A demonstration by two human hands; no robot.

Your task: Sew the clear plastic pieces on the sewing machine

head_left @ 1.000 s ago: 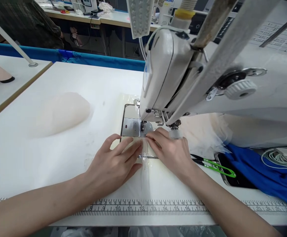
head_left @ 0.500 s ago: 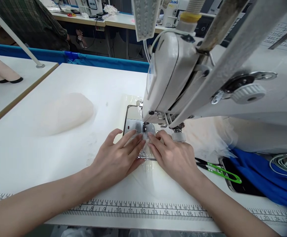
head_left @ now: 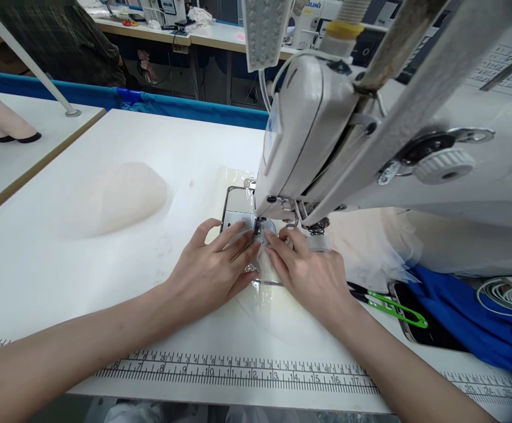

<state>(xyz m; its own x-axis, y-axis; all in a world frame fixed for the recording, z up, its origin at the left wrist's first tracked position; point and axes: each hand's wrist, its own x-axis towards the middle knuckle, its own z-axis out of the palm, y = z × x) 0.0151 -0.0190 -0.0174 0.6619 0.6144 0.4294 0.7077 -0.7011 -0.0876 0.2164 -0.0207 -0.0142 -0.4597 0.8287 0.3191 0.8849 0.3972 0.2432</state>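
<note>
A sheer, almost clear piece of fabric point(head_left: 268, 299) lies flat on the white table in front of the white sewing machine point(head_left: 308, 135). My left hand point(head_left: 214, 267) rests on it with fingers stretched flat, the tips reaching the metal needle plate point(head_left: 234, 220). My right hand point(head_left: 311, 270) lies beside it, fingers flat and pressed on the fabric right at the presser foot point(head_left: 261, 228). The two hands' fingertips nearly meet under the needle. A clear ring or thimble sits on a right-hand finger.
A pale folded fabric pile point(head_left: 114, 197) lies to the left. Green-handled snips point(head_left: 392, 308), a phone point(head_left: 427, 329) and blue cloth point(head_left: 480, 323) sit to the right, with white tulle point(head_left: 370, 241) behind. A printed ruler point(head_left: 247, 373) runs along the table's front edge. Another person's clothing shows at the far back left.
Both hands have slid forward toward the needle, pushing the sheer fabric under the presser foot. The left fingertips now reach onto the needle plate.
</note>
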